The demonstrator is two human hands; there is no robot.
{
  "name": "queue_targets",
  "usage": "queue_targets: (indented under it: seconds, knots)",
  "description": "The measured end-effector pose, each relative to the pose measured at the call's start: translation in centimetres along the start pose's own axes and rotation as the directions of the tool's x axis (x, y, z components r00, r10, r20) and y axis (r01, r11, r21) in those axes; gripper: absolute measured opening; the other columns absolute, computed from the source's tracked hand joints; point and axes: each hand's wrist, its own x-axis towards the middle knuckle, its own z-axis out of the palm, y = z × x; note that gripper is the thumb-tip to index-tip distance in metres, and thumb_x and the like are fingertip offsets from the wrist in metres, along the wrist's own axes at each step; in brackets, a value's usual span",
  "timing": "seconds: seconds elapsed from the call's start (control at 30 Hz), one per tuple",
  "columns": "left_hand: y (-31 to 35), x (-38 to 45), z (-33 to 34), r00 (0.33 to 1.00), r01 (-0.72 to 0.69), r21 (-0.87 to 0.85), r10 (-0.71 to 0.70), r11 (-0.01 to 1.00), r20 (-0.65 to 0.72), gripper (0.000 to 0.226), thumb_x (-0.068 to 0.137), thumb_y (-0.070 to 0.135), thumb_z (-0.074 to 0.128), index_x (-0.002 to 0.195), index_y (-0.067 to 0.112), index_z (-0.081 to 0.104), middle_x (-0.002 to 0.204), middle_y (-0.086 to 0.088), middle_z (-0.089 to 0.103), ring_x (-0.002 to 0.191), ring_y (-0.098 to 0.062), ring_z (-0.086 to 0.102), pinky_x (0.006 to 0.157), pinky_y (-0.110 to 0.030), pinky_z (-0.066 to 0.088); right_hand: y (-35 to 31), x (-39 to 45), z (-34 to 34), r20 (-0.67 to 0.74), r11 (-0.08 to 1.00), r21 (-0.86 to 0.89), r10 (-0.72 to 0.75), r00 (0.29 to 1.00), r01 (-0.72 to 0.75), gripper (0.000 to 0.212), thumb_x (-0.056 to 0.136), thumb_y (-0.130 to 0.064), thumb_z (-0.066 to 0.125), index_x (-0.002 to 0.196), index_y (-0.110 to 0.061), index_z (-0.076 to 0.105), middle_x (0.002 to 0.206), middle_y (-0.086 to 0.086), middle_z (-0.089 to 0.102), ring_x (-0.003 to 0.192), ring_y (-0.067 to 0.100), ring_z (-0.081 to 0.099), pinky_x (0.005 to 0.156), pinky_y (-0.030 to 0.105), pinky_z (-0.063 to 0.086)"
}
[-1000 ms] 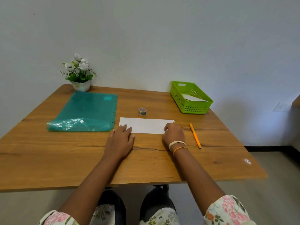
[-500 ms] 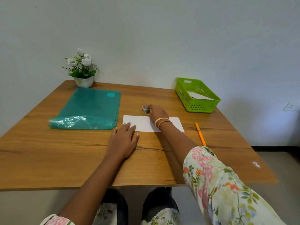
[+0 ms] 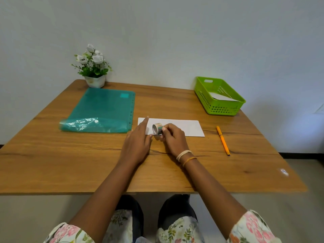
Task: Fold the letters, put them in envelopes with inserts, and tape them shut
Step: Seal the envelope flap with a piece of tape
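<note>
While my right hand [image 3: 172, 138] is pinching the small roll of patterned tape [image 3: 157, 129] between curled fingers and thumb, I am holding it on edge just above the near left part of the flat white envelope [image 3: 185, 128], its open core facing toward nine o'clock. My left hand [image 3: 137, 142] is lying flat and relaxed, fingers straight and gripping nothing, with the fingertips reaching onto the envelope's left end and the palm resting on the brown wooden table [image 3: 52, 155]. The two hands are sitting just beside each other, the tape between them.

From the envelope, the translucent teal plastic document folder [image 3: 103, 111] is lying at about nine o'clock, flat on the table, its near flap crinkled and showing a white snap. At about eleven o'clock, near the wall, the white pot of white artificial flowers [image 3: 93, 71] is standing upright. At about two o'clock the bright green perforated plastic basket [image 3: 206, 97] is sitting near the table's far right corner, holding a sheet of white paper [image 3: 221, 97] that is leaning inside it. At about three o'clock the slim orange pen [image 3: 222, 140] is lying well apart from the envelope, pointing roughly toward me. Pale and orange bands [image 3: 185, 156] are circling my right wrist.
</note>
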Motion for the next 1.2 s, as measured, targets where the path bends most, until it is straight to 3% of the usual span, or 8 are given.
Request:
queue_targets:
  seconds: [0.1,0.3,0.47,0.67,0.83,1.0,1.1,1.2]
  knots:
    - [0.0,0.0,-0.3,0.998,-0.038,-0.040,0.040,0.998,0.040,0.054,0.096,0.026,0.050,0.146,0.039,0.032,0.113,-0.002,0.065,0.092,-0.017,0.058,0.075,-0.035,0.050,0.2,-1.1,-0.3,0.037,0.998,0.015,-0.060,0.997,0.060,0.019,0.097,-0.017,0.047,0.083,-0.014,0.060,0.068,-0.001,0.065,0.065,0.010,0.060,0.067,0.029,0.049]
    - [-0.3,0.2,-0.3,1.000,-0.005,-0.081,0.005,0.997,-0.004,0.026,0.095,0.025,0.056,0.118,0.025,0.067,0.105,0.003,0.072,0.089,-0.011,0.063,0.074,-0.028,0.052,0.2,-1.3,-0.3,0.035,0.984,-0.072,-0.161,0.986,0.163,0.011,0.091,-0.016,0.056,0.096,-0.014,0.066,0.088,-0.003,0.064,0.079,0.007,0.058,0.070,0.027,0.051]
    - [-0.2,0.1,-0.2,1.000,0.014,-0.063,-0.015,0.998,-0.007,0.025,0.094,0.021,0.058,0.117,0.022,0.068,0.103,0.000,0.072,0.087,-0.011,0.062,0.073,-0.026,0.050,-0.1,-1.6,-0.3,0.029,0.956,-0.109,-0.272,0.962,0.274,0.022,0.088,-0.011,0.061,0.108,-0.015,0.069,0.100,0.001,0.058,0.089,0.007,0.054,0.072,0.010,0.047]
    - [0.0,-0.1,-0.3,1.000,0.026,-0.057,-0.027,0.998,-0.016,0.024,0.093,0.021,0.059,0.114,0.023,0.070,0.100,0.001,0.072,0.084,-0.010,0.061,0.070,-0.025,0.049,0.0,-1.6,-0.2,-0.029,0.940,-0.143,-0.318,0.948,0.311,0.004,0.083,-0.013,0.066,0.086,-0.012,0.067,0.087,-0.001,0.062,0.081,0.009,0.056,0.069,0.026,0.051]
    - [-0.1,0.0,-0.2,0.998,0.046,-0.037,-0.048,0.998,-0.051,0.023,0.094,0.021,0.058,0.113,0.020,0.070,0.098,-0.001,0.072,0.081,-0.012,0.061,0.069,-0.028,0.051,-0.8,-2.2,-0.2,-0.100,0.892,-0.207,-0.427,0.898,0.401,0.005,0.089,-0.005,0.057,0.087,-0.008,0.060,0.087,0.004,0.058,0.082,0.014,0.051,0.071,0.024,0.046]
    - [-0.2,0.0,-0.2,0.995,0.072,-0.052,-0.075,0.996,-0.062,0.025,0.093,0.019,0.057,0.115,0.018,0.069,0.103,-0.003,0.072,0.089,-0.016,0.063,0.076,-0.032,0.054,-1.2,-2.5,-0.7,-0.413,0.952,-0.066,-0.298,0.861,0.298,0.008,0.094,-0.004,0.049,0.092,-0.005,0.056,0.089,0.003,0.054,0.082,0.012,0.050,0.071,0.012,0.041]
    - [-0.2,0.1,-0.2,0.995,0.073,-0.092,-0.080,0.993,-0.065,0.025,0.093,0.018,0.057,0.115,0.017,0.069,0.106,-0.003,0.072,0.092,-0.016,0.063,0.076,-0.029,0.052,-0.7,-1.9,-0.5,-0.396,0.974,-0.047,-0.224,0.891,0.223,0.008,0.096,-0.007,0.049,0.093,-0.007,0.057,0.089,0.002,0.056,0.083,0.012,0.053,0.071,0.013,0.043]
    - [-0.4,0.7,-0.2,0.985,0.129,-0.198,-0.149,0.972,-0.087,0.025,0.092,0.015,0.057,0.114,0.015,0.070,0.109,-0.004,0.071,0.097,-0.017,0.063,0.079,-0.025,0.049,0.3,-0.9,-0.2,-0.330,0.997,-0.050,-0.071,0.941,0.058,0.008,0.096,-0.012,0.050,0.089,-0.011,0.055,0.086,0.000,0.058,0.081,0.017,0.056,0.071,0.031,0.048]
